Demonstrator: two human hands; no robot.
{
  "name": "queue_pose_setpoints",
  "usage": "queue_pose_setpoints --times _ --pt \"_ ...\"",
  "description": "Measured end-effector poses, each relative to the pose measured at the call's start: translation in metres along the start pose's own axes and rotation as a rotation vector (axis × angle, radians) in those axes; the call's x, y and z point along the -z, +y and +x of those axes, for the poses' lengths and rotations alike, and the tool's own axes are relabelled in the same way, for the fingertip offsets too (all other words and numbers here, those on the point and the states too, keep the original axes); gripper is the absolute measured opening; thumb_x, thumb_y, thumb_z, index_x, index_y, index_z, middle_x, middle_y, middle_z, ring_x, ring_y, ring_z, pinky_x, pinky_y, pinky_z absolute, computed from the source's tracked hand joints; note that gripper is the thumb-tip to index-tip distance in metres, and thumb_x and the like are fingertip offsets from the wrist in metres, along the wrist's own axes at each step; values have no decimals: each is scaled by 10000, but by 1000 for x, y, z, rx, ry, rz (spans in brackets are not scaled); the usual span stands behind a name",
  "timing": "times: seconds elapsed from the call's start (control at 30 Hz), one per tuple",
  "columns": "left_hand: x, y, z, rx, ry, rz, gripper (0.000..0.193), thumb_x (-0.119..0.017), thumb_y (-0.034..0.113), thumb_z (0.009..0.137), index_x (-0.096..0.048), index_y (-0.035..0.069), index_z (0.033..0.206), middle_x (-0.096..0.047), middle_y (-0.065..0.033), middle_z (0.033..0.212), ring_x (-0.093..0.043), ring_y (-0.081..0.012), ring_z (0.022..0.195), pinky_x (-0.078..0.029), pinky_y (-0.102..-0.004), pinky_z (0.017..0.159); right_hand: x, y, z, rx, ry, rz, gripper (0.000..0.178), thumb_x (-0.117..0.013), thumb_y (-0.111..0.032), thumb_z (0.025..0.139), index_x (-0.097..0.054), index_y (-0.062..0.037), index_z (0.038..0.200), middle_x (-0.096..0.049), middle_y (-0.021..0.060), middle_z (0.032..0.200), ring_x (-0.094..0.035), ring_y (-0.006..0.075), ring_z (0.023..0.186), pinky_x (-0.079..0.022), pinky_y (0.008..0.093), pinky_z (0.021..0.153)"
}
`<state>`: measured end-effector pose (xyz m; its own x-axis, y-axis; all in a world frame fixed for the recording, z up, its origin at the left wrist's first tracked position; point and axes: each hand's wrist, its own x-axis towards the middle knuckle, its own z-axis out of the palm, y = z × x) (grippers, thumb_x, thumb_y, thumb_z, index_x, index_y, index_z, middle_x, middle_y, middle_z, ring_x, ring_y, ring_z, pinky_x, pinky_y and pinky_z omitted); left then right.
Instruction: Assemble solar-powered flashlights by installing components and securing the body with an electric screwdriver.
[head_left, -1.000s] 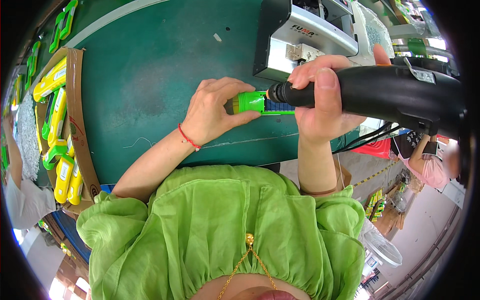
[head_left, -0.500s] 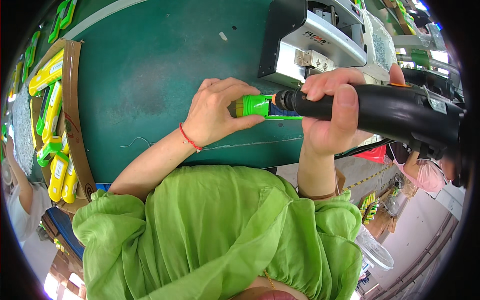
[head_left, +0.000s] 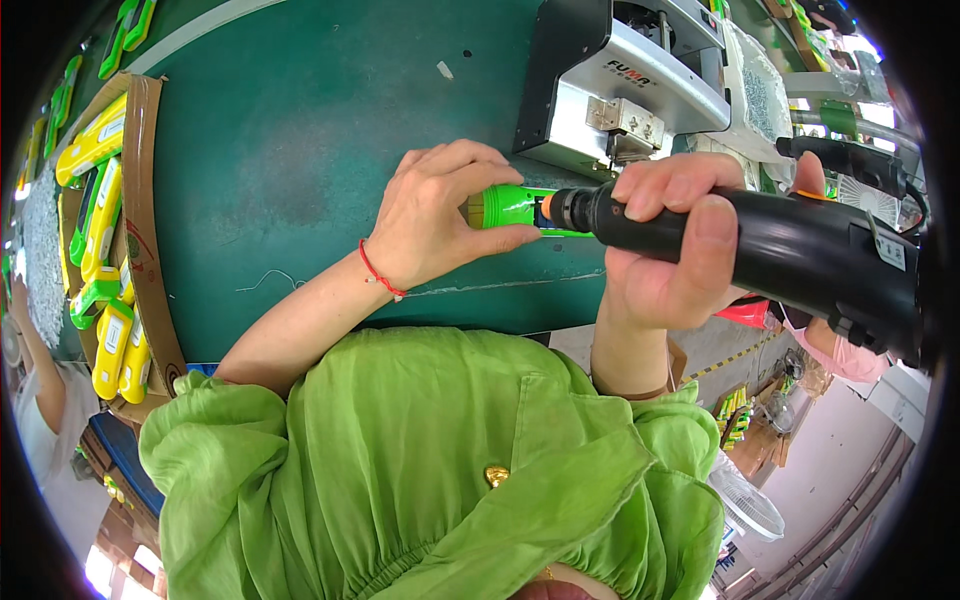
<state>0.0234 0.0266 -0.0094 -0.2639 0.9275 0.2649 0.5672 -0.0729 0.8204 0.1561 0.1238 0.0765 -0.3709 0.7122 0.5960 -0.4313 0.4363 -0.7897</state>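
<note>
My left hand [head_left: 440, 200] grips the end of a bright green plastic housing [head_left: 508, 206], thumb on the near side and fingers on the far side. Wrapped in my right hand [head_left: 680, 235] is a black electric screwdriver [head_left: 790, 245], held nearly level with its tip toward the left. The orange-collared tip is over the open part of the housing, close to my left fingertips; whether it touches a screw is hidden. The screwdriver covers the right part of the housing.
A silver and black machine [head_left: 630, 85] stands at the far right on the green table [head_left: 300, 120], with a white tray of small parts [head_left: 757, 90] beside it. On the left, a cardboard box [head_left: 150, 230] holds several yellow and green devices [head_left: 103, 210]. Another person's arm [head_left: 40, 360] shows at far left.
The screwdriver's rear has swung slightly nearer to me, and its tip has come a little closer to my left fingers. My left hand keeps its hold on the housing.
</note>
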Motion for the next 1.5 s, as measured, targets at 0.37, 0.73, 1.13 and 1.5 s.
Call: queue_pose_setpoints --times 0.37,0.73,1.13,1.5 --pt "-7 -7 -2 -244 36 22 182 -802 124 673 -738 78 837 -670 -20 994 -612 -238 1027 -423 -364 886 -2 -16 -4 -181 0 149 292 -647 -226 872 -472 -5 945 -521 98 805 -573 198 678 -507 365 660" --pt "-5 -9 -7 -84 26 80 466 -835 292 638 -678 109 1036 -647 -26 1027 -612 -235 944 -423 -380 890 0 13 -4 36 12 -189 740 -556 -64 846 -118 -109 1441 -559 158 741 -532 201 545 -514 374 539" --pt "-9 -13 -5 -81 25 74 403 -815 299 664 -679 111 993 -655 -17 930 -626 -205 864 -418 -377 888 -10 30 -5 -11 101 -134 701 -584 15 815 -184 -62 1386 -566 171 712 -537 193 522 -519 341 527" --pt "-3 -13 -6 -90 -10 82 495 -854 292 612 -669 103 1031 -663 -24 1068 -601 -220 906 -418 -353 877 -3 36 -14 -46 32 -131 678 -640 150 758 -258 60 1311 -602 150 889 -582 131 679 -491 263 608"
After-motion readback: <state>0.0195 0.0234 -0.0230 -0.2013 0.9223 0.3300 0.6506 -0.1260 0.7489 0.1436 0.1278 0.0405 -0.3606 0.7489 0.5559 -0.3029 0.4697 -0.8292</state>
